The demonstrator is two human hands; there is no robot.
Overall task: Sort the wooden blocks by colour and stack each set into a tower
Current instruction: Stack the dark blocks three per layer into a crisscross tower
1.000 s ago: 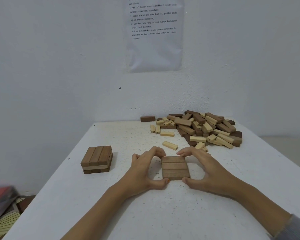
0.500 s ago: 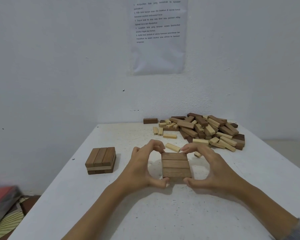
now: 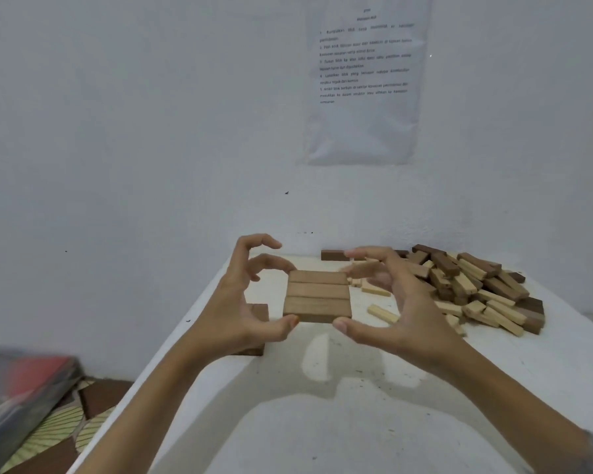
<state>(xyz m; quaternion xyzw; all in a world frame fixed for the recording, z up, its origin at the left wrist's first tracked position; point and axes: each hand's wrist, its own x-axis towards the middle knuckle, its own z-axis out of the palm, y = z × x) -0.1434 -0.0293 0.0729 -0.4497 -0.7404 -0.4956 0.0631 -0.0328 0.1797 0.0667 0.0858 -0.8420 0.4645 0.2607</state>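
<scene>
The person is holding a flat slab of three brown wooden blocks (image 3: 317, 297) in the air above the white table (image 3: 374, 422), the blocks lying side by side with their long edges touching. The left hand (image 3: 243, 302) is pinching the slab's left end, thumb pressing at the near corner and a curled finger meeting the far corner, while the remaining fingers are arching free above. The right hand (image 3: 401, 313) is doing the same at the right end, thumb tip set against the near right corner and fingers reaching round the far side, though motion blur is making their exact contact hard to read. Both hands are closing narrowly on the slab and carrying it between them, level and clear of the tabletop.

Beneath the left palm, a dark brown stack of blocks (image 3: 255, 331) is sitting near the table's left edge, mostly hidden by the hand. To the right, a loose pile of mixed blocks (image 3: 476, 289), dark brown and pale, is sprawling across the back right of the table. A few pale blocks (image 3: 383, 314) are lying apart between the pile and the lifted slab, and a single dark block (image 3: 332, 255) is resting at the back edge against the wall. A printed sheet (image 3: 365, 80) is hanging on the white wall above.
</scene>
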